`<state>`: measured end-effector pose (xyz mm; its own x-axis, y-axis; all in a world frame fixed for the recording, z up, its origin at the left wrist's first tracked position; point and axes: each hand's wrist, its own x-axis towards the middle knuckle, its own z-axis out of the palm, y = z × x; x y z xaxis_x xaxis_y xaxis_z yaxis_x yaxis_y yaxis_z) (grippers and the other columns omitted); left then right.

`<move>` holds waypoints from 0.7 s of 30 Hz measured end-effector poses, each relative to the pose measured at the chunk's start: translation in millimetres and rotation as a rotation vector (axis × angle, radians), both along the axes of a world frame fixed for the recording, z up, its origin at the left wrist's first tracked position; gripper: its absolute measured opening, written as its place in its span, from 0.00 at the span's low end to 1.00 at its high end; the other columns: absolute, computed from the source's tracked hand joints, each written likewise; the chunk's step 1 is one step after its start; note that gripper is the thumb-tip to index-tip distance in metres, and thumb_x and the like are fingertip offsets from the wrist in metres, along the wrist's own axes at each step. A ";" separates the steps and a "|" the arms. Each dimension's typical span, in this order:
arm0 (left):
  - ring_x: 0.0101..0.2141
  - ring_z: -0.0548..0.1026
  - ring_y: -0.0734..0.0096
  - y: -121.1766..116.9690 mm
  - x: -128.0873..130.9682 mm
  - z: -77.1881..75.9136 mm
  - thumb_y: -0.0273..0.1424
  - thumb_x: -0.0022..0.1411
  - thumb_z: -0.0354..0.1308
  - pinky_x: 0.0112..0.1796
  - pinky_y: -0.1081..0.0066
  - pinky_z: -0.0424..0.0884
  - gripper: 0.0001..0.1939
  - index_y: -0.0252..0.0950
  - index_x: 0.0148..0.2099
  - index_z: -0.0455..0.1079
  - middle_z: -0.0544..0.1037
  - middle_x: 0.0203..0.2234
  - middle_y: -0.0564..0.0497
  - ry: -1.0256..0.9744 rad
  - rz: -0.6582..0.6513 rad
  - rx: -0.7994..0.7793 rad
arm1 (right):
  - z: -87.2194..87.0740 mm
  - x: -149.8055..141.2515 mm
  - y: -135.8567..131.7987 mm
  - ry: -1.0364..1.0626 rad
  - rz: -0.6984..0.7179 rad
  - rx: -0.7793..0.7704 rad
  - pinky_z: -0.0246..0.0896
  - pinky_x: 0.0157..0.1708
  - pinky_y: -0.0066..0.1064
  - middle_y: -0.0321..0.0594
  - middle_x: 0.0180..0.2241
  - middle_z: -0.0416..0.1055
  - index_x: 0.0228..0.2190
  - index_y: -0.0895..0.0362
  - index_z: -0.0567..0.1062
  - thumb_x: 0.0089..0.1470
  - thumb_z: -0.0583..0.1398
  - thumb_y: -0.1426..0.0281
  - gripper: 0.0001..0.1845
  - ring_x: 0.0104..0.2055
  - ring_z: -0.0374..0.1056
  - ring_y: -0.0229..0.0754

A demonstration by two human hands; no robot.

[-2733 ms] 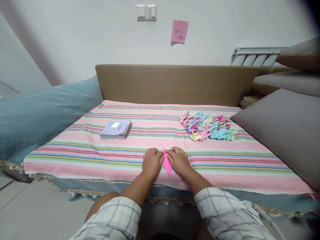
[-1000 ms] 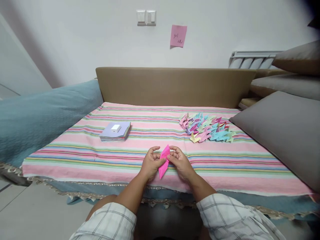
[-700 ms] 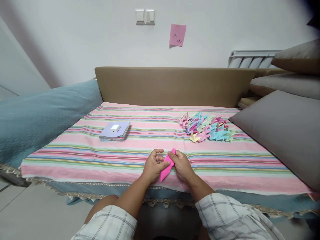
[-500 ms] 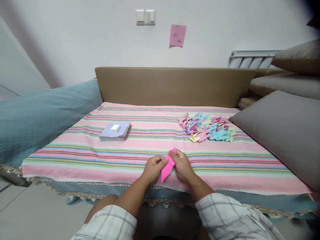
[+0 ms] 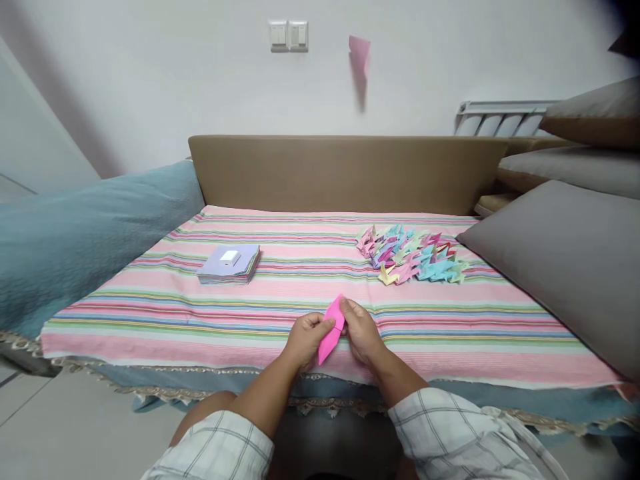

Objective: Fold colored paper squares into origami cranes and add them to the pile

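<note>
A bright pink piece of folded origami paper [image 5: 330, 339], long and pointed at its lower end, is between my two hands above the front of the striped cloth. My left hand [image 5: 306, 339] pinches its left edge near the middle, thumb on top. On the other side, my right hand [image 5: 361, 331] grips the upper right edge between thumb and fingers. The fingers behind the paper are partly hidden. Beyond my right hand lies a cluster of folded paper cranes [image 5: 413, 257] in pink, blue, green, yellow and purple.
A stack of coloured paper sheets [image 5: 220, 272] with a small white box [image 5: 231, 258] on top lies to the left on the striped cloth [image 5: 300, 233]. Grey cushions [image 5: 565, 260] are piled at right. A blue-covered armrest [image 5: 110, 213] borders the left. A pink note [image 5: 360, 57] hangs on the wall.
The pink paper has turned slightly and its top end has moved left; my right hand has shifted a little left along with it. The wall note has curled up, hiding its writing.
</note>
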<state>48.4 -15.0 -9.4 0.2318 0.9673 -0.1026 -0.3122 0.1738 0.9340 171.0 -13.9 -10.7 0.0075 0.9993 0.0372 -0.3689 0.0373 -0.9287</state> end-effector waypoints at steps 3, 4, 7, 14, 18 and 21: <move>0.20 0.70 0.77 3.4 -0.7 3.2 0.37 0.39 0.70 0.26 0.75 0.64 0.16 0.32 0.23 0.69 0.74 0.17 0.54 -0.149 0.134 -0.026 | 2.1 0.3 -2.9 0.048 0.087 -0.057 0.46 0.16 0.21 0.33 0.23 0.64 0.29 0.56 0.70 0.45 0.60 0.50 0.21 0.22 0.58 0.32; 0.20 0.70 0.77 4.3 -1.1 4.4 0.36 0.38 0.70 0.26 0.75 0.65 0.16 0.32 0.23 0.69 0.75 0.17 0.54 -0.175 0.163 -0.030 | 1.5 0.5 -3.2 0.027 0.106 -0.067 0.46 0.16 0.21 0.34 0.24 0.65 0.28 0.57 0.71 0.44 0.62 0.52 0.20 0.22 0.58 0.32; 0.19 0.71 0.75 4.9 -2.1 7.4 0.36 0.39 0.70 0.25 0.75 0.66 0.15 0.31 0.24 0.70 0.75 0.16 0.53 -0.192 0.157 -0.039 | -3.6 1.0 -1.8 -0.061 0.119 -0.059 0.44 0.16 0.21 0.33 0.21 0.64 0.26 0.58 0.72 0.43 0.64 0.55 0.18 0.19 0.56 0.30; 0.19 0.72 0.74 1.3 -1.6 10.4 0.35 0.38 0.70 0.25 0.73 0.68 0.15 0.31 0.23 0.70 0.75 0.16 0.52 -0.255 0.113 -0.084 | -3.0 0.0 -2.4 -0.012 0.118 -0.083 0.45 0.17 0.21 0.32 0.17 0.64 0.23 0.60 0.73 0.41 0.65 0.57 0.18 0.18 0.55 0.29; 0.20 0.73 0.72 1.2 -1.2 9.4 0.36 0.38 0.70 0.25 0.72 0.69 0.16 0.31 0.25 0.70 0.76 0.17 0.51 -0.247 0.115 -0.085 | 0.7 -0.4 -4.8 0.092 0.170 -0.087 0.47 0.17 0.21 0.34 0.20 0.66 0.25 0.59 0.73 0.44 0.63 0.55 0.18 0.20 0.59 0.31; 0.20 0.72 0.73 0.6 -1.7 7.4 0.37 0.38 0.70 0.25 0.74 0.68 0.16 0.31 0.25 0.71 0.75 0.17 0.52 -0.202 0.139 -0.080 | -1.9 -0.6 -3.4 0.070 0.139 -0.070 0.47 0.17 0.21 0.33 0.19 0.65 0.25 0.59 0.73 0.44 0.64 0.56 0.18 0.19 0.58 0.30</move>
